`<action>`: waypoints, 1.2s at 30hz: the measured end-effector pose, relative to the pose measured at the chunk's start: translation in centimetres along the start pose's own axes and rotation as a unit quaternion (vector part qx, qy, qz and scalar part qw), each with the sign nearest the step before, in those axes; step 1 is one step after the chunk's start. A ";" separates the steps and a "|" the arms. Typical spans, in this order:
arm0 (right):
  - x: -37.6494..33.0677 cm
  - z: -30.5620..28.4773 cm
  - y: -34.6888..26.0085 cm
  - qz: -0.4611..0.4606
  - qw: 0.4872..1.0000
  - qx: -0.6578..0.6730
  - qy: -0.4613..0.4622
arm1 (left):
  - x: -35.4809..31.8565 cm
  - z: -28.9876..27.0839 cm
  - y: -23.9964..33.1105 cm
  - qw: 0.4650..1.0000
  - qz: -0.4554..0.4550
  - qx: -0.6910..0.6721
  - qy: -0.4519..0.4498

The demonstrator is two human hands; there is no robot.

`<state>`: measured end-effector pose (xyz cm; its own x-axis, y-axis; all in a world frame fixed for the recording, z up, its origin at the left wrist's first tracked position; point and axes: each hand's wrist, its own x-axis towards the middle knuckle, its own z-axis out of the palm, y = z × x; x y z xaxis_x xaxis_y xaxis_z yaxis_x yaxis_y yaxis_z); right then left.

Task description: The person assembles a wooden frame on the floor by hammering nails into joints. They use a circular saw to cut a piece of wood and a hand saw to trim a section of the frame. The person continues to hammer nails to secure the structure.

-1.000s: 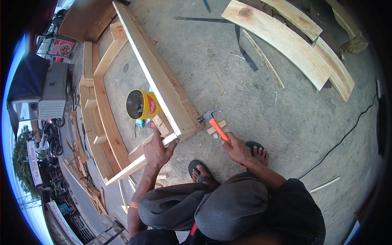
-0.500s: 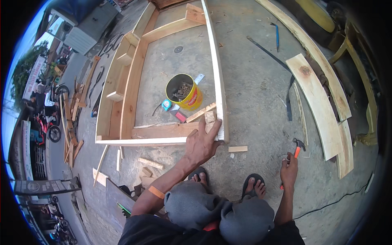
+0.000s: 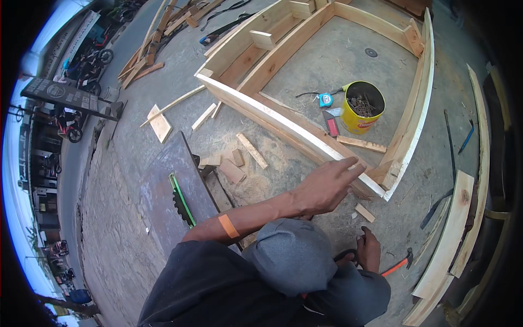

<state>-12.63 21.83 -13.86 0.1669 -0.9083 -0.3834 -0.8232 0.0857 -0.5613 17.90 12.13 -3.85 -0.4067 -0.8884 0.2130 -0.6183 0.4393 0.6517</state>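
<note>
The left hand is near the middle of the view, its fingers reaching out over the pale near edge of a wooden frame. Two fingers stretch forward, slightly apart; the thumb is hidden, so whether the hand pinches the edge cannot be told. The wooden frame fills the upper middle and upper right, its near corner pointing down, right of centre.

The right hand is low, right of centre, beside the dark-clothed knee. One finger extends upward and the others bend; whether anything sits between them cannot be told. Just to its lower right is a hammer with an orange handle, partly hidden by the knee. A short wood offcut lies on the floor just above this hand.

Inside the wooden frame stand a yellow bucket of small brownish pieces and, to its left, a blue tape measure. A wood strip lies just below the bucket. Pale boards line the right side. At lower left, a green-edged toothed piece shows against a dark panel.
</note>
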 end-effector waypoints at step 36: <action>-4.4 -2.2 -0.7 0.160 0.977 0.082 -0.115 | 0.4 1.7 2.5 0.997 -0.005 -0.022 0.071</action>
<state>-13.97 24.88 -10.15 0.0471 -0.7099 -0.7027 -0.7587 0.4322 -0.4875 15.04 13.13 -3.36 -0.3006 -0.9036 0.3052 -0.5907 0.4276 0.6842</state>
